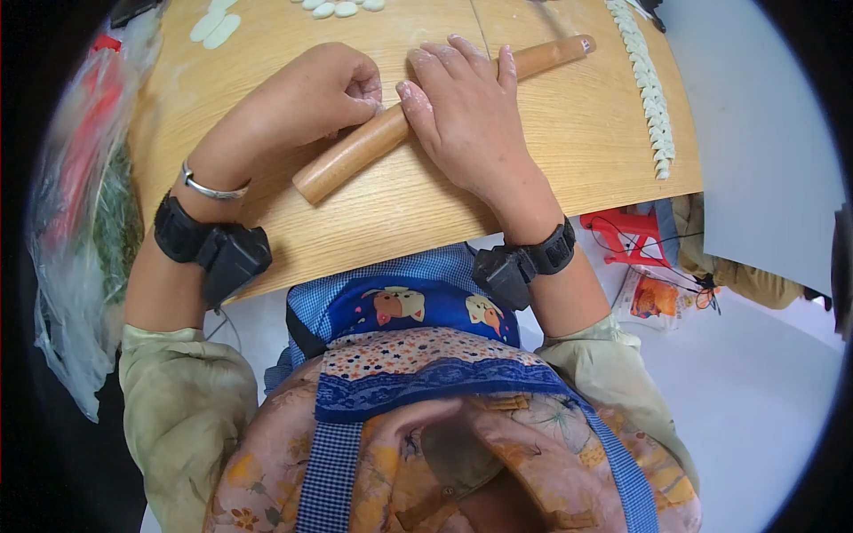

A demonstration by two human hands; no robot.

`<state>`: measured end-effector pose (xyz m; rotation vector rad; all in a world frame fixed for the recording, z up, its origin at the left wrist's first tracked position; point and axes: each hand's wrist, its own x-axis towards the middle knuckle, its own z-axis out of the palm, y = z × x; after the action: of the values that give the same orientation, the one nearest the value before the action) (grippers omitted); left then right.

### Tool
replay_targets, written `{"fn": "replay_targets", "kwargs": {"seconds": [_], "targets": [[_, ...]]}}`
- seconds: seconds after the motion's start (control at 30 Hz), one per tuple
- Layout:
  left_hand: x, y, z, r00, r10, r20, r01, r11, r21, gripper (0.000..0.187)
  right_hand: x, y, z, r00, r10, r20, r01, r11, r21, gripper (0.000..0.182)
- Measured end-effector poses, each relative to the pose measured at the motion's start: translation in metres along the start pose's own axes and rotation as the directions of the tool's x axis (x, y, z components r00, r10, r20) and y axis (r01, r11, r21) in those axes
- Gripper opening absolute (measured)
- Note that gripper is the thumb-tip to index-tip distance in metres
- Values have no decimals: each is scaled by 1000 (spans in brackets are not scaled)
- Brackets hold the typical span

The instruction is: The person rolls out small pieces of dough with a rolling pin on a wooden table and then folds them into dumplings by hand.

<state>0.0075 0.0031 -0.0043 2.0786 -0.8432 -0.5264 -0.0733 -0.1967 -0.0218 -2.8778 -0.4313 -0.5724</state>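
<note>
A wooden rolling pin [355, 153] lies at a slant across the table [569, 151], its near end at lower left and its far end at upper right. My right hand [466, 120] rests flat on top of it, fingers stretched forward and apart, with flour on the fingertips. Just left of the pin, my left hand [333, 84] has its fingers curled in towards the palm, close to the wood. Whatever those fingers pinch is hidden from this angle. Any dough beneath the pin cannot be seen either.
Flat oval dough pieces [216, 28] lie at the back left, and several small dough rounds [345, 9] at the back edge. Down the right side runs a long row of dough pieces [653, 98]. Plastic bags [84, 186] hang left; a red stool [626, 233] stands below the right edge.
</note>
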Motion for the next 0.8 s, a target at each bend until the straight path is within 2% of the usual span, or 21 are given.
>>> {"fn": "replay_targets", "kwargs": {"seconds": [0.17, 0.23, 0.37, 0.43, 0.57, 0.73, 0.8], "targets": [[0, 2, 0, 994, -83, 71, 89, 993, -83, 15, -25, 1, -16, 999, 20, 47, -22, 999, 31, 45], [2, -1, 1, 999, -9, 52, 10, 1000, -3, 15, -43, 2, -22, 998, 19, 52, -22, 999, 42, 47], [0, 8, 0, 994, -91, 69, 89, 996, 27, 15, -67, 4, -31, 996, 46, 73, -52, 996, 75, 53], [1, 5, 1, 1000, -13, 27, 11, 998, 59, 13, -70, 3, -32, 995, 59, 82, -66, 995, 79, 55], [2, 3, 4, 999, 38, 32, -40, 996, 80, 11, -70, 3, -33, 994, 56, 89, -62, 995, 75, 56], [-1, 4, 13, 988, 149, -41, -150, 988, -23, 10, -70, 4, -32, 995, 56, 85, -63, 995, 74, 56], [-4, 8, 12, 993, 119, 3, -119, 993, -4, 11, -71, 4, -32, 996, 52, 77, -57, 996, 70, 56]]}}
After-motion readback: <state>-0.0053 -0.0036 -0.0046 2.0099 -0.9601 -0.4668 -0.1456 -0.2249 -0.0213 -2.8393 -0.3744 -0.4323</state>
